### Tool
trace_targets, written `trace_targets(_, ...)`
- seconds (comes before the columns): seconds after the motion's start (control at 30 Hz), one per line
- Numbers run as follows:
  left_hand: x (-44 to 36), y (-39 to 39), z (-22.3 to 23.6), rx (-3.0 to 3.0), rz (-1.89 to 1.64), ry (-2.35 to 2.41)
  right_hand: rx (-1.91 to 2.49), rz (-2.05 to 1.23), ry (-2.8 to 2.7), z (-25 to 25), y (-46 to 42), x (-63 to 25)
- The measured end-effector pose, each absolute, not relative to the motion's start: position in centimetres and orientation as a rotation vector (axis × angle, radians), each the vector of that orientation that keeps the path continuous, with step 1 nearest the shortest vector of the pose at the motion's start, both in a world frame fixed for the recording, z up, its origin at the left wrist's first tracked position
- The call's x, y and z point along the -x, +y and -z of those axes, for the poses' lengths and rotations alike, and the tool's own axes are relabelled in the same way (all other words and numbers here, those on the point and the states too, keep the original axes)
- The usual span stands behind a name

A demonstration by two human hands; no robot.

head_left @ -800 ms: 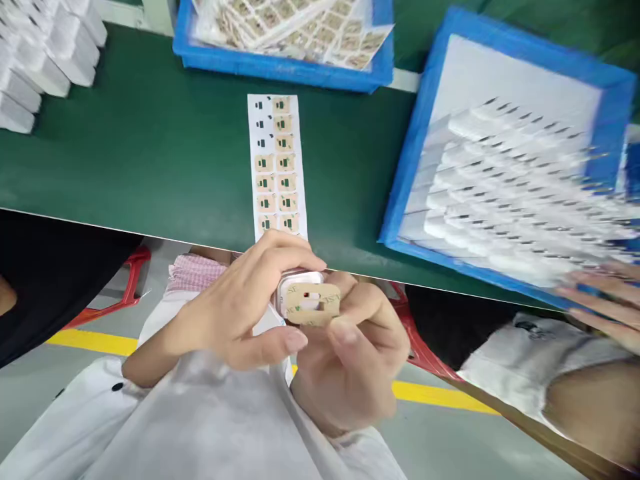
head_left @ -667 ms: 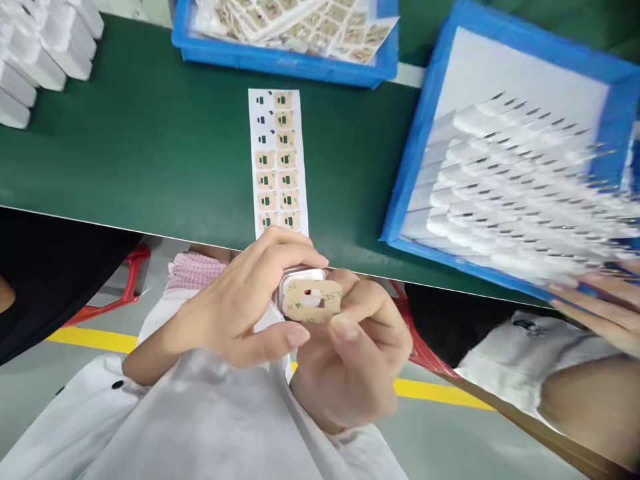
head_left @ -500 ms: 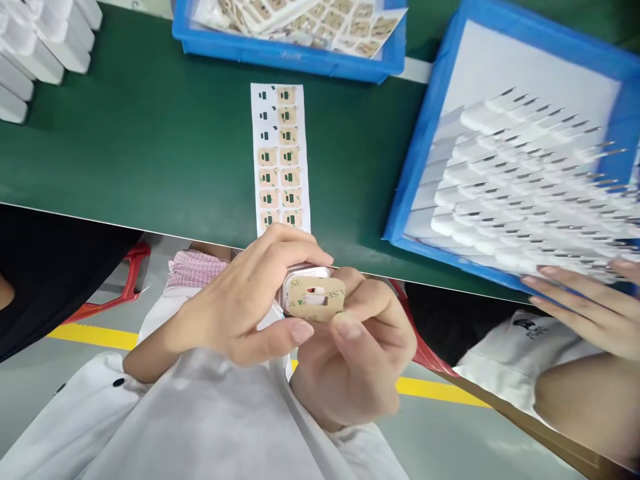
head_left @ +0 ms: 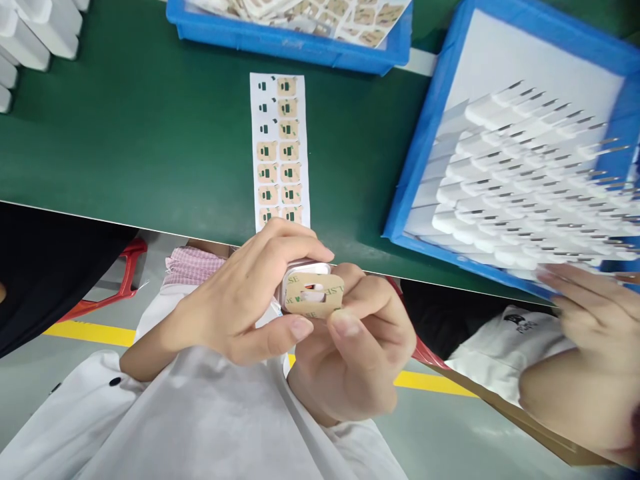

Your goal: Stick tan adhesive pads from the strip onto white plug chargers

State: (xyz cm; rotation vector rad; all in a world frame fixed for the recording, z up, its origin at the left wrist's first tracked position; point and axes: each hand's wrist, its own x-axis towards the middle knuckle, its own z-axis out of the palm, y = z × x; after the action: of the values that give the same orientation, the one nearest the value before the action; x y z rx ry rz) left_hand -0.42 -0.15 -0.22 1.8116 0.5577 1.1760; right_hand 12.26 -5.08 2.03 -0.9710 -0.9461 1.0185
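My left hand (head_left: 245, 293) is wrapped round a small white plastic housing (head_left: 321, 268), most of it hidden by the fingers and the sticker. Between the thumb and forefinger of my right hand (head_left: 373, 333) is the right edge of a tan adhesive sticker (head_left: 296, 308) with cut-outs and green print. The sticker lies over the face of the housing, tilted a little; whether it is stuck down I cannot tell. Beyond my hands, on the green table (head_left: 135, 147), a white sheet (head_left: 264, 119) carries two columns of such stickers, with several places at its upper left bare.
A blue bin (head_left: 290, 50) at the back holds sticker sheets. At the right, a blue tray (head_left: 407, 180) contains rows of white parts with metal pins (head_left: 520, 193), and a co-worker's hand (head_left: 595, 307) is at its front edge. White housings (head_left: 43, 27) stand at the far left.
My right hand has shifted the sticker slightly left and up over the housing. The co-worker's hand has moved a little at the tray. The view has shifted slightly.
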Motion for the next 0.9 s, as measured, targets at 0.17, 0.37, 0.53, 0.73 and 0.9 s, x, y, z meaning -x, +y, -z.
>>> trace_targets(0.17, 0.43, -0.13, 0.20, -1.804, -1.174, 0.546, 0.965, -1.033, -0.927, -1.91, -5.19, -12.35)
trace_targets(0.37, 0.17, 0.00, 0.24, -1.811, -1.206, 0.542, 0.975, -1.011, -0.941, -1.89, -5.21, -12.31)
trace_targets(0.53, -0.08, 0.23, 0.47, -1.833, -1.252, 0.540, 1.018, -0.970, -0.970, -1.78, -5.12, -12.27)
trace_targets(0.73, -0.13, 0.12, 0.46, -1.813, -1.262, 0.571, 1.052, -0.911, -1.011, -1.85, -4.94, -12.25)
trace_targets(0.9, -0.11, 0.03, 0.39, -1.818, -1.222, 0.606, 1.070, -0.919, -0.975, -1.67, -5.21, -12.02)
